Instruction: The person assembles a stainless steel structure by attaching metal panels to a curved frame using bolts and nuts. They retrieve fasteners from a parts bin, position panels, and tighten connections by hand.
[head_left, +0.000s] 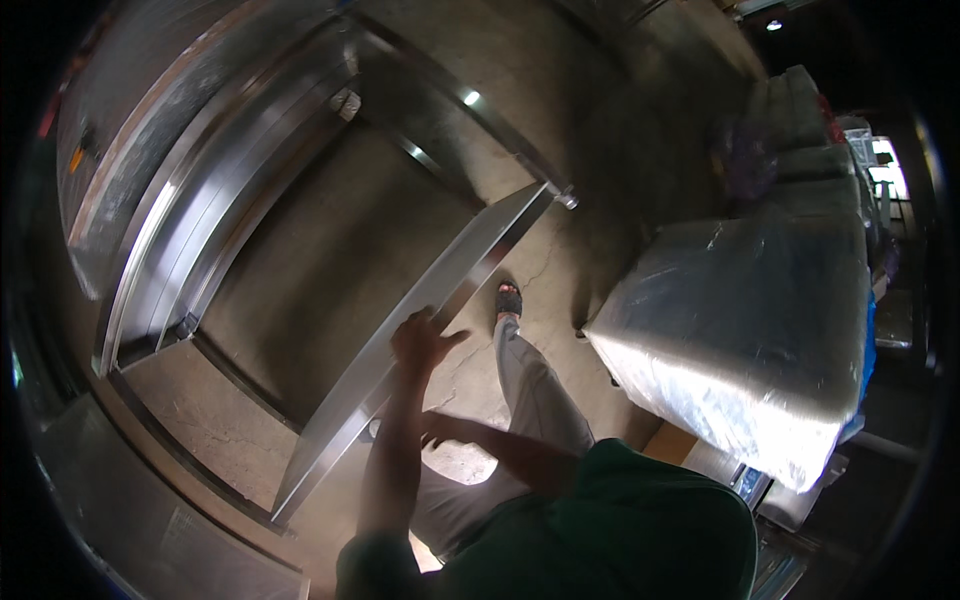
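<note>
A long flat metal panel (420, 290) slants from lower left to upper right in front of me, along the near side of a metal frame (190, 230) with square legs that stands on the floor. My left hand (425, 340) rests on the panel's edge near its middle, thumb stretched out to the right, the other fingers lying over the panel. Lower down, my right hand (445, 430) reaches across behind my left forearm, close to the panel's lower side. That forearm partly hides its fingers, and they are blurred, so I cannot make out whether they touch anything.
To the right stands a large block wrapped in clear plastic (740, 320), with more wrapped goods behind it. A metal sheet (150, 510) lies at the lower left. Upright panels (150, 110) lean at the upper left. My sandalled foot (509, 298) is on the concrete floor (560, 250).
</note>
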